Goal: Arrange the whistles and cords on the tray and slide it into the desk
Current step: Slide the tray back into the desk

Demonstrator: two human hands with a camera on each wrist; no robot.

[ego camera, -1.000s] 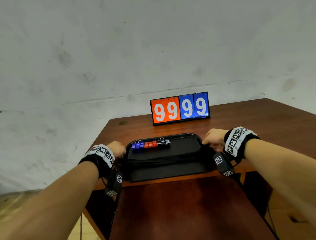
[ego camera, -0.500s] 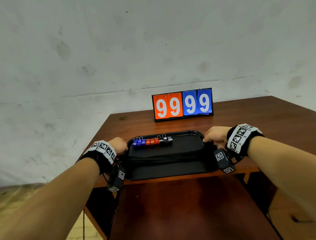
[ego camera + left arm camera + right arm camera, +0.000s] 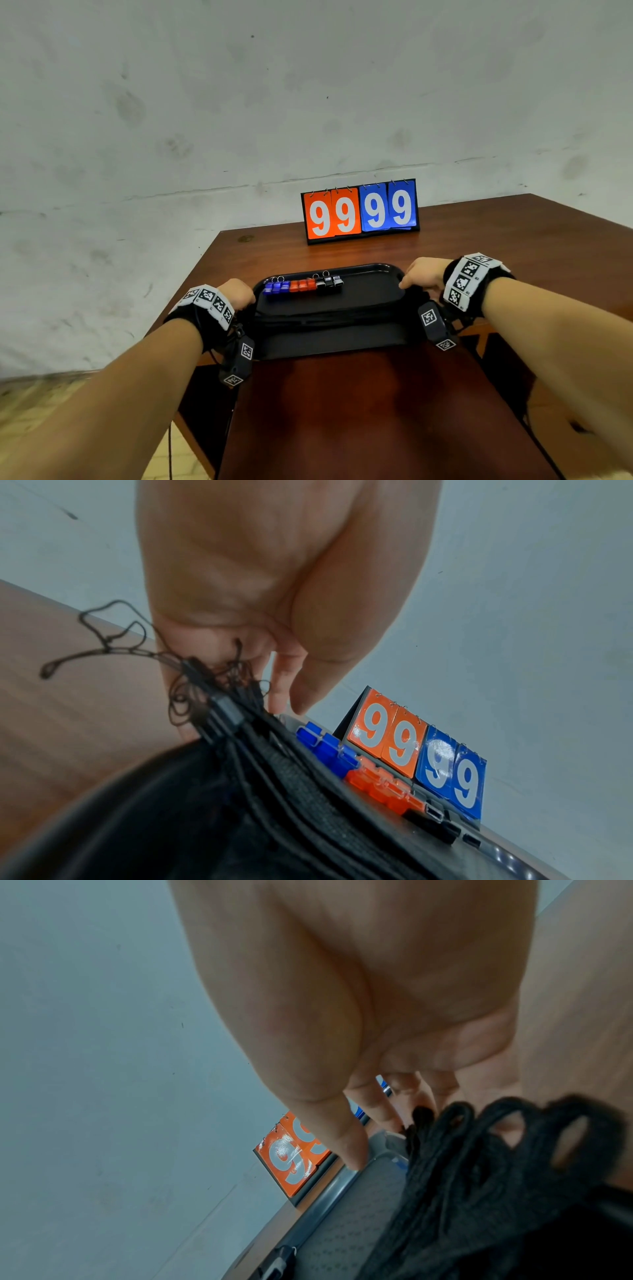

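A black tray (image 3: 370, 294) lies on the brown desk top (image 3: 513, 240). Along its far edge runs a row of blue whistles (image 3: 276, 287), red whistles (image 3: 302, 285) and black whistles (image 3: 329, 282). Black cords (image 3: 329, 320) lie stretched across the tray's middle, their looped ends spilling over both side rims. My left hand (image 3: 239, 294) grips the tray's left rim and my right hand (image 3: 423, 277) grips the right rim. In the left wrist view the thumb sits on the rim beside the blue whistles (image 3: 325, 746) and the cords (image 3: 260, 764). The right wrist view shows the thumb on the tray (image 3: 342, 1218).
A flip scoreboard (image 3: 360, 212) reading 99 99 stands behind the tray near the desk's back edge. A lower dark wooden surface (image 3: 376, 418) reaches toward me below the tray's near edge. A grey wall rises behind the desk.
Both hands keep their hold on the tray's sides and the tray stays where it was. Only the head view has shifted slightly.
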